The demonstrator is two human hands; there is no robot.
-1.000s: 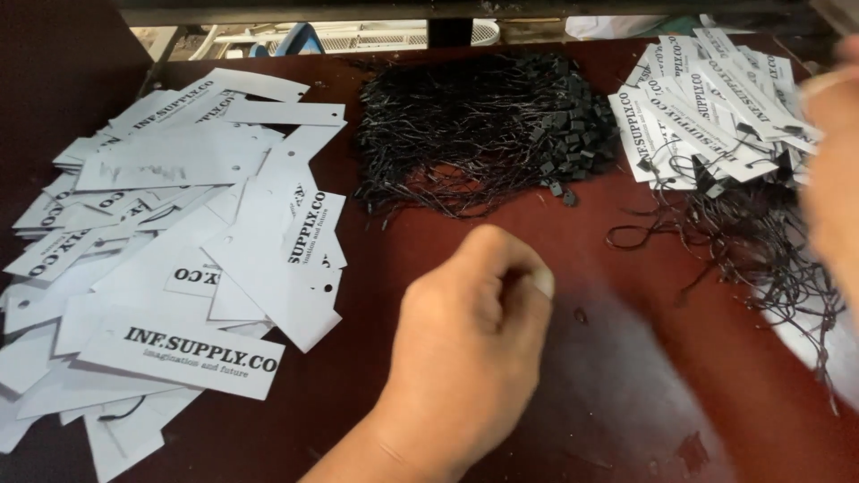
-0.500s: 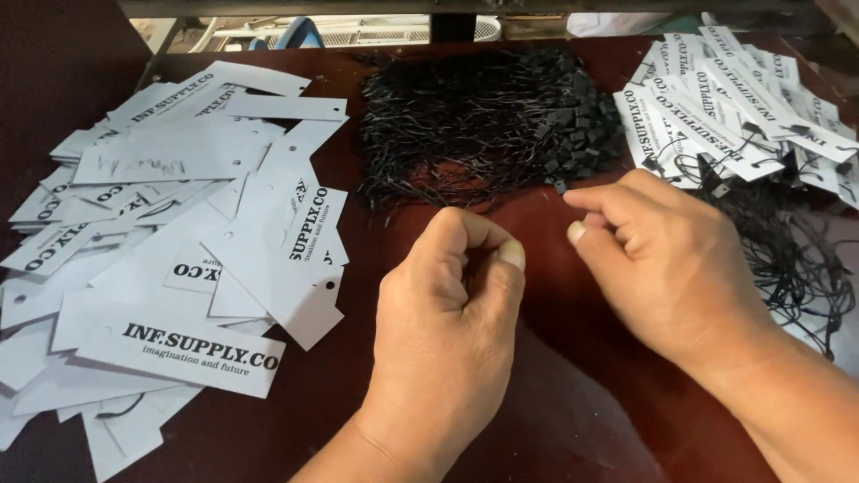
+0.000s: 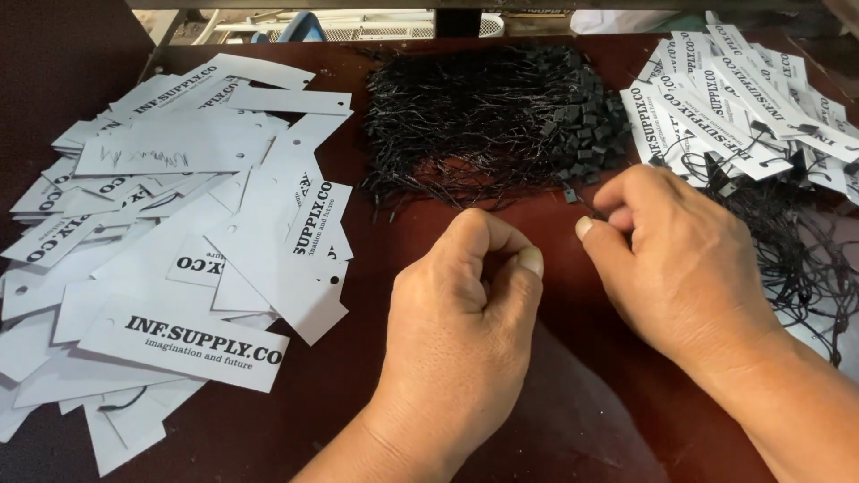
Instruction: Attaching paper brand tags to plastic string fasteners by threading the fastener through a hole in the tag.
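While the left hand [image 3: 465, 313] is curling shut (contents unseen), the right hand [image 3: 667, 259] is pinching a black string [image 3: 573, 194] just beyond its fingertips.

A heap of thin black strings [image 3: 488, 121] lies at the far middle of the dark red table [image 3: 573, 420], its strands tangled and mostly running crosswise, with small square black fasteners bunched along its right edge. One loose fastener [image 3: 570, 194] sits just off the heap's near right corner. The right hand [image 3: 676, 268] pinches at a strand there, thumb and forefinger together. The left hand [image 3: 461, 326] rests loosely curled just beside it, thumb tip against its forefinger.
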